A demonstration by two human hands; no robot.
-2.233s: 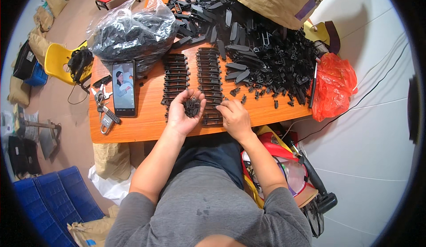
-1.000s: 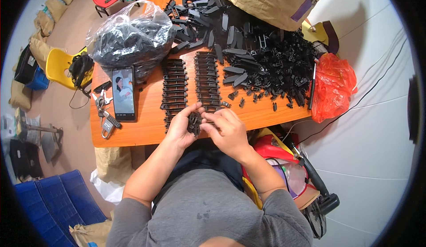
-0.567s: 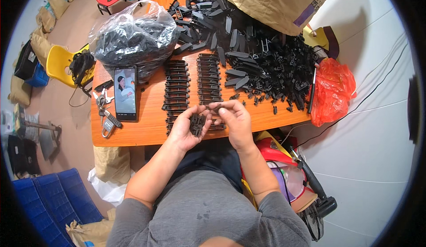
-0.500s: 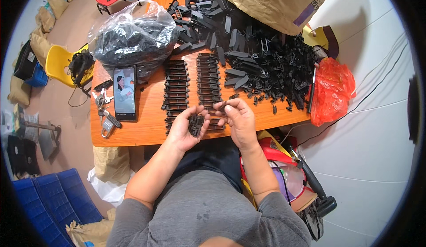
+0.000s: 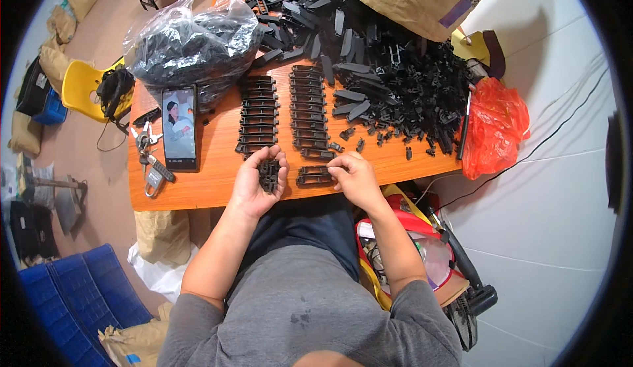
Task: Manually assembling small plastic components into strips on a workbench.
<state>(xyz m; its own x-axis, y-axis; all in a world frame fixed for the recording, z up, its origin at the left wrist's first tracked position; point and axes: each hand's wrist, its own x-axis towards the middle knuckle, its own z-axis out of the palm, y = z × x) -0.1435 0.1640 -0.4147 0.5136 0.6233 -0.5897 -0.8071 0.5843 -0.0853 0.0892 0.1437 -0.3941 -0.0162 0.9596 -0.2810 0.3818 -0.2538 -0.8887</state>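
My left hand (image 5: 258, 181) is cupped, palm up, around a clump of small black plastic parts (image 5: 268, 177). My right hand (image 5: 356, 180) pinches at the right end of a short black bar (image 5: 314, 177) lying near the table's front edge; its fingertips hide what is between them. Above that bar runs a right-hand row of ladder-like black plastic bars (image 5: 308, 113). A similar left-hand row (image 5: 258, 116) lies beside it, its lower end behind my left hand. A few loose small black pieces (image 5: 347, 133) are scattered right of the rows.
A large pile of black plastic parts (image 5: 409, 90) covers the back right, below a brown paper sack (image 5: 422, 1). At left are a clear bag of black parts (image 5: 191, 50), a phone (image 5: 179, 129) and keys with a padlock (image 5: 153, 181). A red plastic bag (image 5: 494, 129) hangs at the right edge.
My hands have moved apart: the left shifted left with its clump of parts, the right went down to the end of the lowest bars. The view has shifted slightly.
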